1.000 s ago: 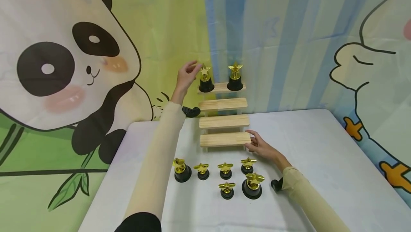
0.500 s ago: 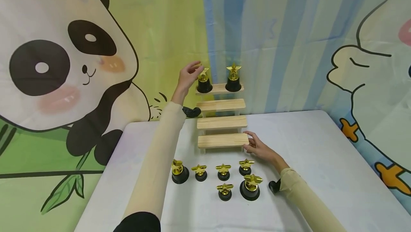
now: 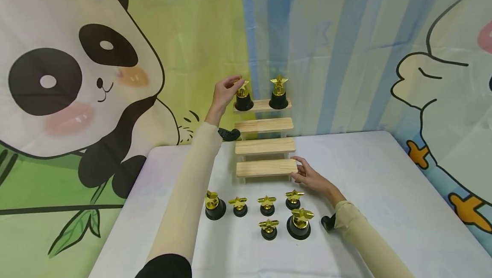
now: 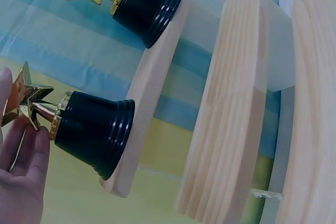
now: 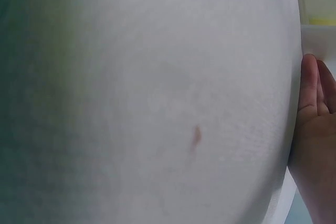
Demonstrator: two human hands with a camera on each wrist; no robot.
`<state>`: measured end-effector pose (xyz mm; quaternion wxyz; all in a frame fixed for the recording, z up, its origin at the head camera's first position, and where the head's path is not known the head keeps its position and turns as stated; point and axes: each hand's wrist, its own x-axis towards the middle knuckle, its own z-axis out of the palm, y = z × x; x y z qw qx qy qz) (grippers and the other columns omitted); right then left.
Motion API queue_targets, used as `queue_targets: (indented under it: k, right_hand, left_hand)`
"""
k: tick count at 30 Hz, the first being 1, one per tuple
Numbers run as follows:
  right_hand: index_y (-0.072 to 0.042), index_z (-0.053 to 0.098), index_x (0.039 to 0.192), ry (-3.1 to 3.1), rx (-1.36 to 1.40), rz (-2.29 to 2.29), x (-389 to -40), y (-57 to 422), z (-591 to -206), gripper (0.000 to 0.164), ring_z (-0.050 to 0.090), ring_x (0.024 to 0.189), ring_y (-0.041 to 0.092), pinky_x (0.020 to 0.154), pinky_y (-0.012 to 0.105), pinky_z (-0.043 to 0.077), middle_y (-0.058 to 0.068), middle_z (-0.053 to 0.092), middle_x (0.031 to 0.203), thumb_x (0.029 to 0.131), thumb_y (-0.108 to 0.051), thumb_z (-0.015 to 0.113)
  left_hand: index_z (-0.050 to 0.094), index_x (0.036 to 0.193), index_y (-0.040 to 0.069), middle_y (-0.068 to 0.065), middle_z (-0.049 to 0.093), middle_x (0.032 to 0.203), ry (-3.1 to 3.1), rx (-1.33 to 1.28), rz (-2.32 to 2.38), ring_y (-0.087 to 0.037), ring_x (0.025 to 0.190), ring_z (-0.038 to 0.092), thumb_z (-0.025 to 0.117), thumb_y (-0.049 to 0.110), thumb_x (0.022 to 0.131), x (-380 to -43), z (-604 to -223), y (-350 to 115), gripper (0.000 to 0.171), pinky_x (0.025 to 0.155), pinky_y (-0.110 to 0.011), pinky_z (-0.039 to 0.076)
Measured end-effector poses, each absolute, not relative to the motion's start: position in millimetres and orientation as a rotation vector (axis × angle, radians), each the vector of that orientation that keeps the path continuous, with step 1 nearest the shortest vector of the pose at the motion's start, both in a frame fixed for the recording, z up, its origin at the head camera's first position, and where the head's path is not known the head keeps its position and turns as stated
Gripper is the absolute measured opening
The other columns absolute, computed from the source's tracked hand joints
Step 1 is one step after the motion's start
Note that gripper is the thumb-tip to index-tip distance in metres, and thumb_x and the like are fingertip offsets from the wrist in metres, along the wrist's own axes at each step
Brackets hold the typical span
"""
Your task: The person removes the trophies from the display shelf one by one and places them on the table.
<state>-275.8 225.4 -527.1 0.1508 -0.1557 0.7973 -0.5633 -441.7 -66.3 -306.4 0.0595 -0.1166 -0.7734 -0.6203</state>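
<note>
On the top step of a tiered wooden stand (image 3: 265,168) are two gold star trophies with black bases. My left hand (image 3: 224,94) pinches the star of the left trophy (image 3: 244,102); in the left wrist view, the fingers (image 4: 38,153) lie behind that star and the thumb is at the frame edge. Its base rests on the step. The right trophy (image 3: 278,98) stands apart from the hand. Down at the lowest step, my right hand (image 3: 312,179) grips the right end of the board. The right wrist view shows only part of this hand (image 5: 315,129).
Several more star trophies stand on the white table (image 3: 346,162) in front of the stand, among them a large one (image 3: 299,226) and a small one (image 3: 269,231). Another large trophy (image 3: 215,209) is beside my left sleeve. A printed cloth (image 3: 207,34) hangs behind.
My left fingers have come in slightly over the left trophy's star. The head view has shifted a little. My right hand stays at the lowest step.
</note>
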Motion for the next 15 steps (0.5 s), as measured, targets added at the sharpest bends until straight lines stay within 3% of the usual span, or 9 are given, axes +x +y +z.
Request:
queue_targets:
  k: [15]
  right_hand:
    - [-0.010, 0.005, 0.153, 2.265, -0.464, -1.621, -278, 227, -529, 0.069, 0.051, 0.122, 0.037, 0.098, 0.042, 0.050, 0.034, 0.040, 0.143, 0.103, -0.026, 0.049]
  left_hand:
    - [0.068, 0.121, 0.017, -0.005, 0.065, 0.119, -2.257, -0.358, -1.775, -0.011, 0.098, 0.059, 0.069, 0.039, 0.089, -448, -319, -59, 0.039, 0.085, -0.025, 0.053]
